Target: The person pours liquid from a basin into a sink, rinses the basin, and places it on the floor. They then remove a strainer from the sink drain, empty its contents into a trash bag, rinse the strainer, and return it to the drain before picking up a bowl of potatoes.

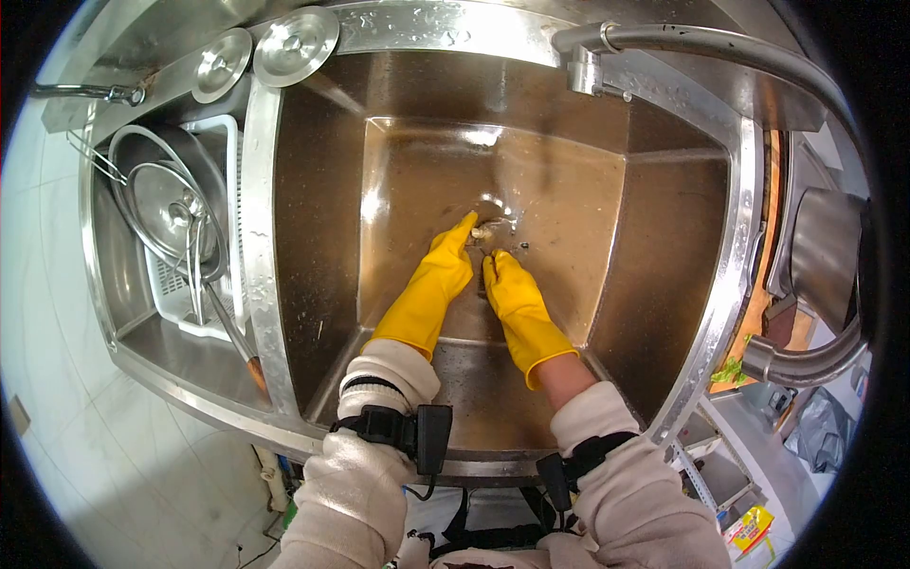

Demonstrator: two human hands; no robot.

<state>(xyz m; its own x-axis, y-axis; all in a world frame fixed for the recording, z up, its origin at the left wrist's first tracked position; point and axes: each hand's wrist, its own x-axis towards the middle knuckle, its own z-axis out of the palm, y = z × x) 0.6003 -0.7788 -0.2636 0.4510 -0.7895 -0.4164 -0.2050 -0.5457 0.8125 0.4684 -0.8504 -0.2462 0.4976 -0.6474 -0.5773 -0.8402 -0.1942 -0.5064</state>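
At the far left of the frame, a rack (220,133) is seen in a side basin, loaded with pans (156,204) and a long-handled utensil (227,327). Two round lids (294,43) are set on the ledge at the upper left.

The centre is taken up by a deep steel sink (654,284), its floor covered with murky brown water. Both arms, in pale sleeves with black wrist straps, are reached down into it from the bottom edge. The left hand (444,270), gloved in yellow rubber, is stretched toward the drain (490,211) at mid-frame, its fingers extended and pressed to a small pale lump of scraps (482,230) lying just beside the drain. The right hand (507,284), gloved likewise, is placed just right of the left one, its fingertips brought up to the same lump; whether the lump is pinched or merely touched cannot be told.

At the upper right, a tap (682,40) is arched over the sink rim. At the right edge, a metal pot (825,256) is seen on the counter.
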